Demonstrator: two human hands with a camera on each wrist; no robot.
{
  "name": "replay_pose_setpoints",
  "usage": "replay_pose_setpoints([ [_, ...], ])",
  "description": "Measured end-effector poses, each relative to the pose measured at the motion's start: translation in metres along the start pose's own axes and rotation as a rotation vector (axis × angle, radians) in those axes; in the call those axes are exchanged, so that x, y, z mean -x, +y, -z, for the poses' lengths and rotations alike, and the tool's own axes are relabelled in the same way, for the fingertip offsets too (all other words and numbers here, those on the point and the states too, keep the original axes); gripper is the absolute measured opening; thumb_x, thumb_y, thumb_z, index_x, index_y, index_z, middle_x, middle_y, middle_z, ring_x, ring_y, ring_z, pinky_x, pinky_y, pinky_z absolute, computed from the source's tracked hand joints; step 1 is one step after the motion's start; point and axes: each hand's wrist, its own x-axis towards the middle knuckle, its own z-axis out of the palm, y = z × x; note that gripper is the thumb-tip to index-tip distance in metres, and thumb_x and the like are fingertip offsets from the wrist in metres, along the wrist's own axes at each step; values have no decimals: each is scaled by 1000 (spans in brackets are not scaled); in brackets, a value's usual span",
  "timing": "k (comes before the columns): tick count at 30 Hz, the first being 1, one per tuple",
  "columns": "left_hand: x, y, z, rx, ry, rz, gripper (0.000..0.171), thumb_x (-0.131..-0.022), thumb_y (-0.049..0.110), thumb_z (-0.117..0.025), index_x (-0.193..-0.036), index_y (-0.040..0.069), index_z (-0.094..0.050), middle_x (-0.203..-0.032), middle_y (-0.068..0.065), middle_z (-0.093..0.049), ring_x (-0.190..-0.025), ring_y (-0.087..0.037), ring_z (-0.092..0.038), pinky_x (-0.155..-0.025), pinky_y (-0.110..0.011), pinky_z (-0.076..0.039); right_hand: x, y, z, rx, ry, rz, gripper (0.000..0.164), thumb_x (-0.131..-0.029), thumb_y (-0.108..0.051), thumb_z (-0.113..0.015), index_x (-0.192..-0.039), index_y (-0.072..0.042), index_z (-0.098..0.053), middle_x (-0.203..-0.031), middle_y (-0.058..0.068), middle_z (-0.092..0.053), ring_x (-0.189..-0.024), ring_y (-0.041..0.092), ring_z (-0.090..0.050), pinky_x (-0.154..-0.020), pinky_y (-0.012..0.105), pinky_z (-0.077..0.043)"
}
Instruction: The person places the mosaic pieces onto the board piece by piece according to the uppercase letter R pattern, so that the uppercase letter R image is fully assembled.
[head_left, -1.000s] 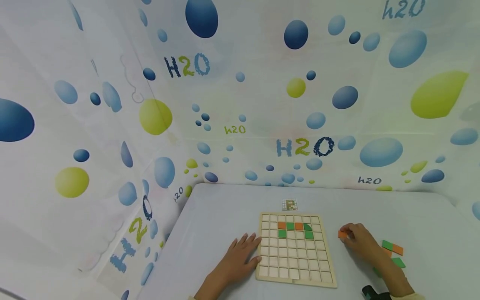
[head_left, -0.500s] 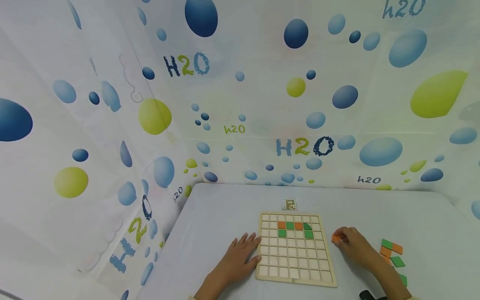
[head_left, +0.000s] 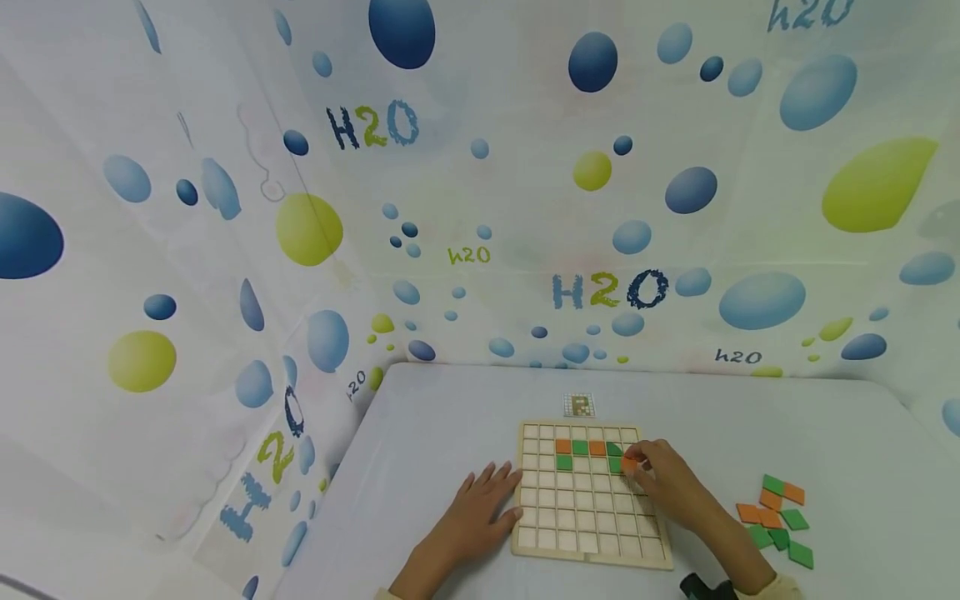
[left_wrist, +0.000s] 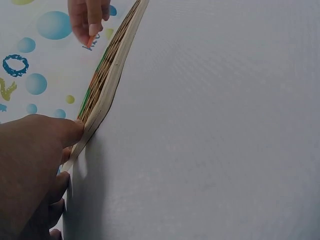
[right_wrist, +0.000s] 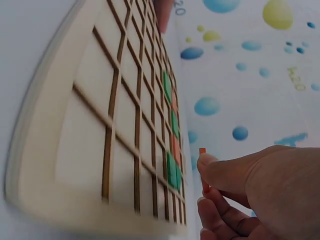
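A wooden grid board (head_left: 592, 521) lies on the table, with orange and green tiles set in its upper cells. My left hand (head_left: 480, 517) rests flat beside the board, fingertips and thumb touching its left edge; in the left wrist view the thumb (left_wrist: 70, 131) is against the wooden rim. My right hand (head_left: 667, 483) pinches an orange tile (head_left: 629, 465) above the board's right side, next to a green tile (head_left: 615, 465). In the right wrist view the orange tile (right_wrist: 203, 150) stands on edge between thumb and fingers.
Loose orange and green tiles (head_left: 770, 499) lie on the table at the right. A small pattern card (head_left: 579, 406) sits behind the board. A dark object (head_left: 705, 587) is at the right wrist. A printed curtain (head_left: 510, 208) hangs behind the table.
My right hand has moved left with the orange tile, from the table beside the board to over its right side. More loose tiles show behind it. My left hand has stayed put.
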Motion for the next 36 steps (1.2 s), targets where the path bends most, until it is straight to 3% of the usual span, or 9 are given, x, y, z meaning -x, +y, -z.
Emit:
replay_pose_setpoints([
  [9, 0, 1, 1, -8, -8, 4, 63, -109, 51, -50, -165, 25, -39, -170, -5, -37, -159, -36, -31, -126, -65, -23, -16, -32, -38, -19, 7, 13, 22, -96, -9, -77, -117, -6, -71, -117, 8, -65, -106, 24, -66, -92, 49, -58],
  [13, 0, 2, 2, -1, -2, 2, 63, -109, 51, -50, -165, 25, -39, -171, -5, -37, -159, -36, -30, -126, -65, -23, -20, -45, -52, -15, 6, 88, 16, -96, -12, -78, -109, -13, -70, -111, 2, -63, -99, 17, -65, -84, 38, -58],
  [19, 1, 2, 2, 12, 4, -12, 63, -109, 52, -49, -165, 24, -39, -170, -6, -37, -158, -37, -31, -125, -66, -24, -20, -53, -66, 127, 54, 256, 10, -93, -15, -82, -94, -16, -72, -94, -4, -62, -84, 11, -56, -71, 27, -52],
  [24, 2, 2, 3, 13, 9, -13, 62, -109, 51, -50, -164, 24, -40, -170, -6, -38, -158, -37, -32, -125, -66, -24, -21, -53, -71, 186, 69, 242, 12, -91, -16, -84, -92, -19, -72, -93, -6, -63, -84, 10, -58, -73, 30, -54],
  [36, 0, 0, 1, 3, 7, -14, 63, -109, 51, -50, -165, 23, -40, -170, -7, -37, -158, -38, -31, -125, -67, -24, -19, -51, -68, 175, 64, 252, 11, -91, -10, -82, -99, -16, -76, -101, -2, -68, -92, 19, -68, -81, 44, -60],
])
